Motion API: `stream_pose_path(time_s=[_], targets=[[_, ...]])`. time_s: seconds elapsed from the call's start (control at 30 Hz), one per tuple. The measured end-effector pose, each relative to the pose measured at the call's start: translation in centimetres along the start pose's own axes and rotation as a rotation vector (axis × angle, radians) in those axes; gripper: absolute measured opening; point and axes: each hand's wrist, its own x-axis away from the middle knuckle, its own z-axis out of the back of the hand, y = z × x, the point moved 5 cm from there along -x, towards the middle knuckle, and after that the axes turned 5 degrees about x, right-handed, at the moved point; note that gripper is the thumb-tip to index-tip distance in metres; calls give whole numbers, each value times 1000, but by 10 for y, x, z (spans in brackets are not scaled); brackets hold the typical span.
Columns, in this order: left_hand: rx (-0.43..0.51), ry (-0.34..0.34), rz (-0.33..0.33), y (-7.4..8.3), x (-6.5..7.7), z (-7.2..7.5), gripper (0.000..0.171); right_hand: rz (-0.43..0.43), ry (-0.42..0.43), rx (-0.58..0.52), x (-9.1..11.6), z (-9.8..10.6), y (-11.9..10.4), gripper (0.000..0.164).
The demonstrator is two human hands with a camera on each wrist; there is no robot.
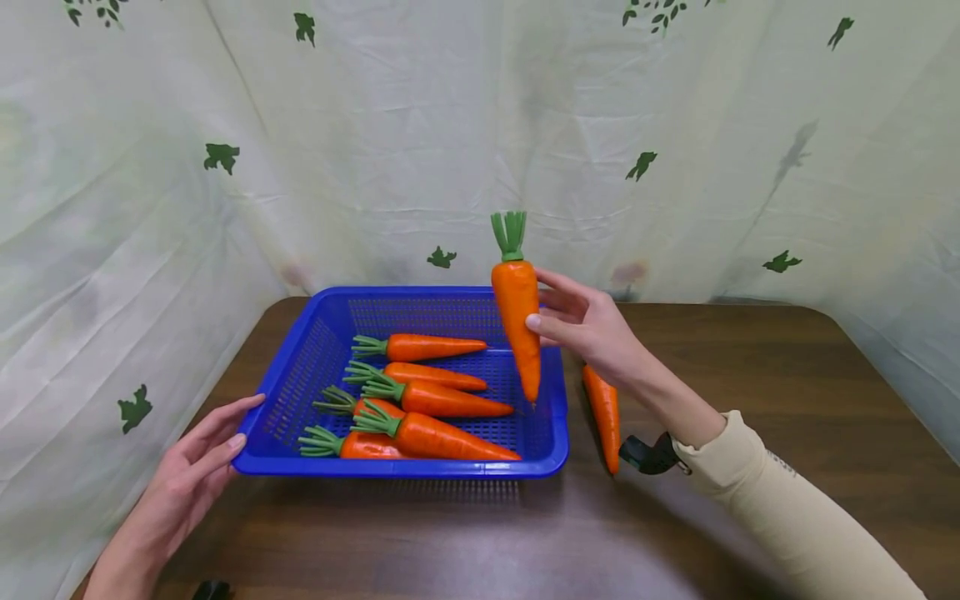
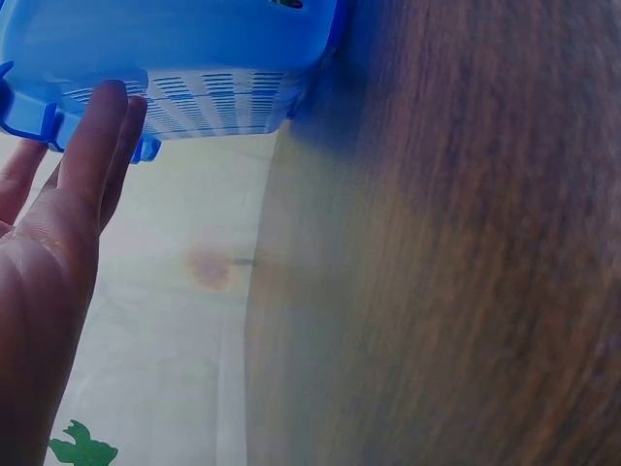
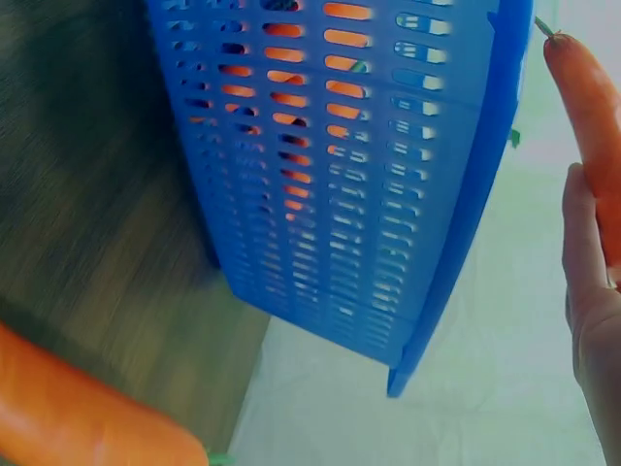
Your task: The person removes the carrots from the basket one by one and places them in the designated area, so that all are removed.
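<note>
Transfer step, I judge: right hand [image 1: 581, 323], centre-right, pinches a tip-down carrot [image 1: 514, 308]; left hand [image 1: 186, 471], lower left, touches the basket [image 1: 405, 468], fingers nearly straight; next probably calls for levelling the carrot.

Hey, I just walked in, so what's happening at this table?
Someone's right hand is holding a carrot leaf end up, near the right end of a blue basket. Their left hand touches the basket's left edge. Six more carrots lie inside, and another carrot lies on the table, right of the basket.
</note>
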Motion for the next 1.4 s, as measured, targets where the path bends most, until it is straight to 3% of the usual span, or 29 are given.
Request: stream_pose_path(time_s=[0.3,0.9,1.4], targets=[[-4,14,8,-2,0,2,48,-13,-29,137,14,15,-4,63],[-2,16,12,-1,0,2,48,-39,4,226,43,44,4,61],[14,-18,-9,-1,1,0,47,-24,109,262,71,69,10,60]])
